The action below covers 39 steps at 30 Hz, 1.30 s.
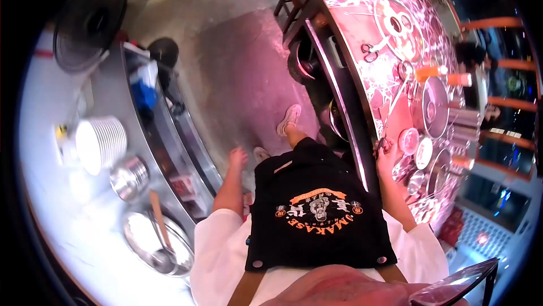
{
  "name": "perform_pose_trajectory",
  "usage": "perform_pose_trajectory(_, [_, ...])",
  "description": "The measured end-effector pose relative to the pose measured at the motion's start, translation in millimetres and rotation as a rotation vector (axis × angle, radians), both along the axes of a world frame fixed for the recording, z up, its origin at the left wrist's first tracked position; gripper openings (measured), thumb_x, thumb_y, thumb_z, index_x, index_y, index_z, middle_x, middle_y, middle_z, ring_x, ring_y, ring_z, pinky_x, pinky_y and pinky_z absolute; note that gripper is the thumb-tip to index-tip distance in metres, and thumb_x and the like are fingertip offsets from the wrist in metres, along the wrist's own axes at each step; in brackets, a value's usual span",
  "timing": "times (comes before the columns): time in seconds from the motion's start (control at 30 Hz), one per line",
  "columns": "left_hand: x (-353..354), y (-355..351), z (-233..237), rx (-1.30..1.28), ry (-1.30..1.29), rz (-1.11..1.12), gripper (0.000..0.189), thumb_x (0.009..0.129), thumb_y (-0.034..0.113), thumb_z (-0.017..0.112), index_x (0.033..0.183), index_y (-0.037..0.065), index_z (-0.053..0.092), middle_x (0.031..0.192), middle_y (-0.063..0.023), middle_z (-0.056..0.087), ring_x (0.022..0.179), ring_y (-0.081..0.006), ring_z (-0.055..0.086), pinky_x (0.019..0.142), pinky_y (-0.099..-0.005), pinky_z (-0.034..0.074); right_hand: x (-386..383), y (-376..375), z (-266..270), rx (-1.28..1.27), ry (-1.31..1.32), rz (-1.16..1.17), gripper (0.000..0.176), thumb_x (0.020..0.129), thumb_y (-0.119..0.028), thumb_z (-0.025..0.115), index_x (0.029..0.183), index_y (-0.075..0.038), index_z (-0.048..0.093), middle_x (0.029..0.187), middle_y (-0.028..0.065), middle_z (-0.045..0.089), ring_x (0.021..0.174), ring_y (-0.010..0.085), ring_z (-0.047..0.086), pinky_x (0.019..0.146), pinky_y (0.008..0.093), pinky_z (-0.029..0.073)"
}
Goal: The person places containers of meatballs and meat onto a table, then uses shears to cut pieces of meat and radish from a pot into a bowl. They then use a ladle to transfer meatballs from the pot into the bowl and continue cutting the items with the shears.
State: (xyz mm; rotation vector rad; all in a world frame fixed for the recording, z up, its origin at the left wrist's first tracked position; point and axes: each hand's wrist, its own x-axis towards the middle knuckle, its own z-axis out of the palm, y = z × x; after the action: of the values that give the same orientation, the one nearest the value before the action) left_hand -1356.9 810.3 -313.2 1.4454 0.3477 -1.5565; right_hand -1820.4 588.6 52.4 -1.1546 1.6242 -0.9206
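Beside the marble-patterned counter [362, 74], my right hand [387, 152] has its fingers closed round the near end of a long-handled metal ladle [395, 102]. The ladle's round head points away over the counter. Just right of this hand sit a small pink-lit bowl [409, 141] and a white bowl [424, 153]. My left hand [238, 159] hangs low over the floor, away from both counters. It touches nothing that I can see, and its fingers are too small and blurred to make out.
On the right counter are scissors [369, 52], a large round tray [399, 26], a wide pan [435, 107] and an orange-capped bottle [431, 73]. The left steel counter holds stacked white bowls [102, 144], a metal pot [129, 178] and a basin [136, 232] with a wooden-handled ladle.
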Motion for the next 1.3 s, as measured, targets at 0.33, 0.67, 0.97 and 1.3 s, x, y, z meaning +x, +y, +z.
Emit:
perform_pose_trajectory(0.33, [4.8, -334.1, 182.6, -0.028, -0.396, -0.475, 0.014, 0.094, 0.020, 0.060, 0.102, 0.009, 0.060, 0.075, 0.0007, 0.056, 0.060, -0.0094, 0.054, 0.046, -0.0233, 0.042, 41.6, -128.4, -59.5, -0.066, -0.209, -0.140, 0.020, 0.094, 0.000, 0.052, 0.112, -0.006, 0.046, 0.088, 0.0068, 0.065, 0.069, 0.0118, 0.060, 0.059, 0.0238, 0.047])
perform_pose_trajectory(0.67, [138.8, -381.6, 208.2, -0.136, -0.762, -0.111, 0.016, 0.090, 0.021, 0.062, 0.094, 0.006, 0.065, 0.072, -0.0043, 0.064, 0.060, -0.0126, 0.062, 0.053, -0.0290, 0.049, 57.1, -296.7, 28.7, -0.069, -0.984, -0.191, 0.019, 0.099, -0.022, 0.053, 0.096, -0.005, 0.061, 0.071, -0.0017, 0.042, 0.061, 0.0087, 0.037, 0.055, 0.0217, 0.032])
perform_pose_trajectory(0.97, [330.9, -141.5, 391.0, 0.790, -1.807, 0.771, 0.034, 0.096, 0.031, 0.054, 0.087, -0.001, 0.061, 0.083, -0.0175, 0.064, 0.071, -0.0285, 0.059, 0.073, -0.0422, 0.049, 99.5, -376.4, 50.1, 0.093, -0.721, -0.241, 0.019, 0.100, -0.022, 0.051, 0.089, -0.007, 0.058, 0.068, -0.0028, 0.037, 0.060, 0.0084, 0.034, 0.055, 0.0223, 0.030])
perform_pose_trajectory(1.3, [280.1, 37.5, 374.4, 1.352, -1.466, 0.068, 0.032, 0.098, 0.028, 0.051, 0.110, -0.001, 0.060, 0.105, -0.0170, 0.065, 0.096, -0.0318, 0.062, 0.080, -0.0441, 0.052, 136.7, -433.0, 80.9, -0.040, -0.879, -0.305, 0.026, 0.095, -0.023, 0.059, 0.073, -0.015, 0.047, 0.066, -0.0040, 0.034, 0.060, 0.0099, 0.032, 0.054, 0.0245, 0.028])
